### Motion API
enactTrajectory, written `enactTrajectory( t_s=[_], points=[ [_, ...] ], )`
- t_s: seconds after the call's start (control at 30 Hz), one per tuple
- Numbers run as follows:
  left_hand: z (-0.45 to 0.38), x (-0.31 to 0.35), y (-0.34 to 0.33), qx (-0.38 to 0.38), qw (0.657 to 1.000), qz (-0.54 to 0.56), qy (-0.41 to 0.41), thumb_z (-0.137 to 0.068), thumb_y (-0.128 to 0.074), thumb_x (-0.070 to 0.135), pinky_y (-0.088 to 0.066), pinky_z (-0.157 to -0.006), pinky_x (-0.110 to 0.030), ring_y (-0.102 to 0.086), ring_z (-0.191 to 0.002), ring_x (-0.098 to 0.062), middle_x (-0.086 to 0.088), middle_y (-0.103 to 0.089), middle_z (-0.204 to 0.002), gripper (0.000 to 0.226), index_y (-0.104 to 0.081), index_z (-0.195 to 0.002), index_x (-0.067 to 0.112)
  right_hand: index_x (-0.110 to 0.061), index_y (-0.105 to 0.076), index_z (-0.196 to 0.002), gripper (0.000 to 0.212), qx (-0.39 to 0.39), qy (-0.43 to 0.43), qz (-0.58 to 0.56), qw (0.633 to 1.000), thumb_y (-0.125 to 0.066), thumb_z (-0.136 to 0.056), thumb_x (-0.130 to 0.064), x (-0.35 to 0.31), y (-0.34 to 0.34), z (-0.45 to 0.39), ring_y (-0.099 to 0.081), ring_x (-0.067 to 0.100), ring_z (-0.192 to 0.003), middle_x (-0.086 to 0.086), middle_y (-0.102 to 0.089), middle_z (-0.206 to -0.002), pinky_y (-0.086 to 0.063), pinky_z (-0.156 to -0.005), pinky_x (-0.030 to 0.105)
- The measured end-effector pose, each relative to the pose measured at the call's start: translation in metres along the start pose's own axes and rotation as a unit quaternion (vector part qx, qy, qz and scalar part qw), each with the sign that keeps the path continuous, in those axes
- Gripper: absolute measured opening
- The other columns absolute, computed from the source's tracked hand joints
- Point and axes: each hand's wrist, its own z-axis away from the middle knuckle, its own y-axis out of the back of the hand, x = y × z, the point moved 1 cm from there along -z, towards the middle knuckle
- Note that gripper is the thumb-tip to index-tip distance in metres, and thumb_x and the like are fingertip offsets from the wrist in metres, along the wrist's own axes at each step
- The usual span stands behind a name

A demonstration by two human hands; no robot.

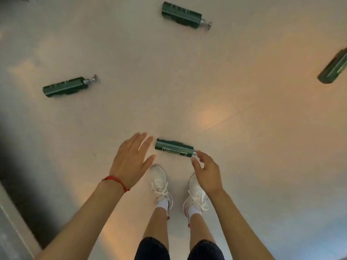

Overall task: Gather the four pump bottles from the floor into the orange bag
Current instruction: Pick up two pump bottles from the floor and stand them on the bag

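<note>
Both hands' fingers spread, flanking nearest bottle, holding nothing.

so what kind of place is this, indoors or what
Probably indoors, though which room is unclear: a smooth, pale tiled floor with faint seams and warm light reflections, dark green pump bottles lying on it, and a dark wall or furniture edge at the left.

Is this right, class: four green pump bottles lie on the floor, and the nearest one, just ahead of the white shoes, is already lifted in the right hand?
Not quite. The head view shows the nearest bottle lying on the floor; the right hand only reaches toward its pump end, gripping nothing. The rest stands.
</note>
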Motion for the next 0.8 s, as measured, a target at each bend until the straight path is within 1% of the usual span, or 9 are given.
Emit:
enactTrajectory(
  t_s=[0.1, 0.2, 0.23, 0.3, 0.37, 0.5, 0.6, 0.7, 0.8],
  points=[
    [-0.024, -0.015, -0.047, 0.011, 1.0, -0.002, -0.003, -0.09, -0.049, 0.032, -0.034, -0.103, -0.048, -0.038, -0.129, -0.035, -0.02, -0.045, -0.138, 0.05, -0.042, -0.132, 0.006, -0.012, -0.057, -0.121, 0.033, 0.003, -0.059, -0.038, 0.998, -0.051, -0.092, -0.026, 0.038, -0.035, -0.042, -0.057, 0.018, -0.099, 0.01, -0.063, -0.117, -0.04, -0.085, 0.025],
    [-0.038, -0.03, -0.091, -0.022, 1.0, -0.007, 0.004, -0.091, -0.039, 0.042, -0.032, -0.105, -0.046, -0.036, -0.131, -0.034, -0.018, -0.043, -0.139, 0.055, -0.04, -0.133, 0.007, -0.006, -0.06, -0.115, 0.033, 0.0, -0.171, -0.092, 0.981, -0.05, -0.092, -0.027, 0.079, -0.071, -0.083, -0.06, 0.027, -0.097, 0.016, -0.065, -0.109, -0.045, -0.083, 0.026],
    [-0.041, -0.035, -0.104, -0.028, 1.0, -0.012, 0.004, -0.089, -0.03, 0.047, -0.032, -0.105, -0.046, -0.036, -0.131, -0.033, -0.018, -0.043, -0.139, 0.06, -0.04, -0.133, 0.007, 0.0, -0.06, -0.111, 0.034, 0.009, -0.218, -0.152, 0.964, -0.051, -0.091, -0.026, 0.093, -0.08, -0.096, -0.061, 0.029, -0.091, 0.018, -0.065, -0.105, -0.05, -0.078, 0.026],
    [-0.048, -0.046, -0.128, -0.042, 0.999, -0.015, 0.005, -0.086, -0.017, 0.053, -0.033, -0.104, -0.045, -0.037, -0.131, -0.033, -0.017, -0.044, -0.139, 0.069, -0.04, -0.133, 0.008, 0.004, -0.058, -0.105, 0.036, 0.018, -0.328, -0.287, 0.9, -0.053, -0.091, -0.029, 0.115, -0.098, -0.121, -0.061, 0.027, -0.079, 0.019, -0.064, -0.099, -0.049, -0.065, 0.026],
    [-0.054, -0.056, -0.148, -0.048, 0.999, -0.014, 0.01, -0.087, -0.014, 0.055, -0.034, -0.102, -0.045, -0.039, -0.129, -0.034, -0.018, -0.046, -0.137, 0.07, -0.041, -0.132, 0.008, 0.0, -0.053, -0.112, 0.043, 0.013, -0.4, -0.371, 0.838, -0.055, -0.089, -0.037, 0.131, -0.113, -0.142, -0.062, 0.028, -0.083, 0.017, -0.063, -0.103, -0.05, -0.071, 0.032],
    [-0.066, -0.071, -0.184, -0.048, 0.999, -0.009, 0.024, -0.086, -0.023, 0.048, -0.028, -0.102, -0.04, -0.038, -0.13, -0.032, -0.017, -0.045, -0.138, 0.063, -0.039, -0.133, 0.009, -0.002, -0.044, -0.126, 0.064, 0.028, -0.424, -0.473, 0.772, -0.062, -0.082, -0.045, 0.147, -0.146, -0.178, -0.059, 0.028, -0.091, 0.019, -0.06, -0.114, -0.05, -0.078, 0.036],
    [-0.074, -0.077, -0.2, -0.053, 0.998, -0.01, 0.024, -0.086, -0.025, 0.047, -0.025, -0.101, -0.038, -0.038, -0.13, -0.032, -0.017, -0.044, -0.138, 0.062, -0.039, -0.133, 0.009, -0.008, -0.048, -0.121, 0.058, 0.06, -0.427, -0.5, 0.751, -0.065, -0.079, -0.045, 0.149, -0.161, -0.194, -0.06, 0.025, -0.092, 0.015, -0.06, -0.108, -0.051, -0.078, 0.034],
    [-0.08, -0.081, -0.209, -0.051, 0.998, 0.006, 0.035, -0.093, -0.036, 0.045, -0.026, -0.103, -0.04, -0.037, -0.131, -0.032, -0.017, -0.044, -0.139, 0.055, -0.039, -0.133, 0.009, -0.012, -0.051, -0.106, 0.047, 0.102, -0.43, -0.511, 0.738, -0.069, -0.077, -0.044, 0.151, -0.169, -0.207, -0.062, 0.022, -0.089, 0.008, -0.06, -0.099, -0.053, -0.078, 0.031],
    [-0.084, -0.082, -0.21, -0.044, 0.998, 0.022, 0.043, -0.088, -0.041, 0.035, -0.029, -0.105, -0.045, -0.035, -0.132, -0.032, -0.017, -0.042, -0.14, 0.053, -0.038, -0.134, 0.009, -0.011, -0.051, -0.096, 0.038, 0.138, -0.407, -0.527, 0.733, -0.072, -0.076, -0.036, 0.147, -0.169, -0.214, -0.061, 0.017, -0.079, 0.006, -0.06, -0.091, -0.055, -0.08, 0.032]
  ],
)
